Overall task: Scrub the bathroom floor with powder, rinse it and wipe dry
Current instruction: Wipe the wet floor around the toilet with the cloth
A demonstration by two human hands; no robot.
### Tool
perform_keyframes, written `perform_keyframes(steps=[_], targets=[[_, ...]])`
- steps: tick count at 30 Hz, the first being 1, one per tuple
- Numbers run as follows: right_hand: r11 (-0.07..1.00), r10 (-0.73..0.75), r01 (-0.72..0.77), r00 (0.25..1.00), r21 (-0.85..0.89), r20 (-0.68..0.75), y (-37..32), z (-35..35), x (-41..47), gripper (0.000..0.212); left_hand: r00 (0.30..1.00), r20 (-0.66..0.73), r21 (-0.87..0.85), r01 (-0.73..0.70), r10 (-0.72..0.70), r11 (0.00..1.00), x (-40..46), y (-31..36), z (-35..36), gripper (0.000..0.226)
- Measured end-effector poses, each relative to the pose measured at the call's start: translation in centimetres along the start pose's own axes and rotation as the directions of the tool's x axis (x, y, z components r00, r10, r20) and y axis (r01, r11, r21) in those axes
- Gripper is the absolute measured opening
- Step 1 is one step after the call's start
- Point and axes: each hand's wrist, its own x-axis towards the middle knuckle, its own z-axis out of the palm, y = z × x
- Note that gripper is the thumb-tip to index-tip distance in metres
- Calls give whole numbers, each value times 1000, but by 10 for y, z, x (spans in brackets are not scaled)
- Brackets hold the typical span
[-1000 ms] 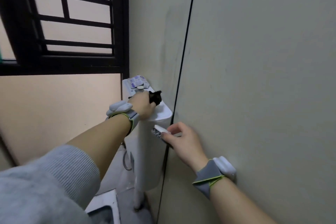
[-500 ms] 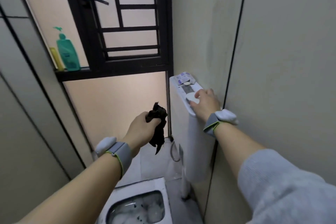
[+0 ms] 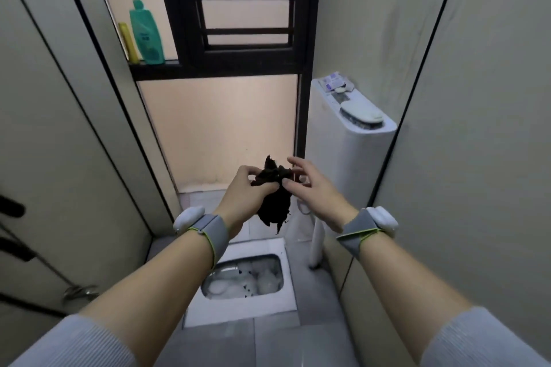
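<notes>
A crumpled black cloth (image 3: 275,205) hangs in mid-air above the squat toilet pan (image 3: 238,307). My left hand (image 3: 247,191) grips its upper part from the left. My right hand (image 3: 310,188) pinches the cloth's top right corner between thumb and forefinger, the other fingers spread. A white scrub brush (image 3: 360,115) lies on top of the white cistern (image 3: 348,164), apart from both hands. Grey floor tiles (image 3: 298,334) show below my arms; the pan holds white foam.
Small packets (image 3: 335,82) lie at the cistern's back. A green pump bottle (image 3: 146,30) and a yellow item (image 3: 128,42) stand on the window ledge. A shower head on a hose (image 3: 79,290) hangs at the left wall. Walls close in on both sides.
My right hand has left the brush on the cistern top and come to the cloth. My left hand has carried the cloth lower and to the middle. The view has tilted downward.
</notes>
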Motion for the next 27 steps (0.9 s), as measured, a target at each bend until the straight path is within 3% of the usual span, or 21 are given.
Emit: perform_keyframes(steps=[3, 5, 7, 10, 14, 16, 21, 24, 27], targets=[[960, 191, -202, 979, 194, 77, 21, 54, -36, 49, 996, 62, 85, 60, -66, 995, -26, -34, -32, 28], [938, 290, -298, 954, 175, 71, 38, 92, -57, 35, 992, 91, 155, 77, -92, 985, -41, -65, -58, 24], [925, 363, -365, 931, 107, 40, 59, 134, -78, 22, 987, 112, 219, 89, -115, 972, -59, -106, -87, 18], [909, 411, -413, 910, -49, -58, 81, 169, -100, 25, 983, 128, 318, 83, -129, 944, -80, -160, -114, 13], [854, 458, -472, 881, -217, -117, 122, 222, -125, 29, 979, 132, 572, 50, -152, 819, -105, -244, -136, 30], [829, 460, -473, 880, -300, -118, 140, 233, -134, 28, 982, 105, 617, 57, -154, 785, -112, -271, -137, 33], [815, 419, -411, 905, -408, -74, 186, 234, -146, 31, 972, -22, 479, 215, -233, 851, -114, -310, -117, 40], [813, 486, -496, 867, -305, -113, 225, 225, -153, 30, 955, -67, 362, 294, -290, 884, -110, -339, -82, 34], [788, 602, -612, 788, -61, -129, 286, 205, -166, 32, 913, -75, 231, 408, -401, 883, -101, -380, -35, 30]])
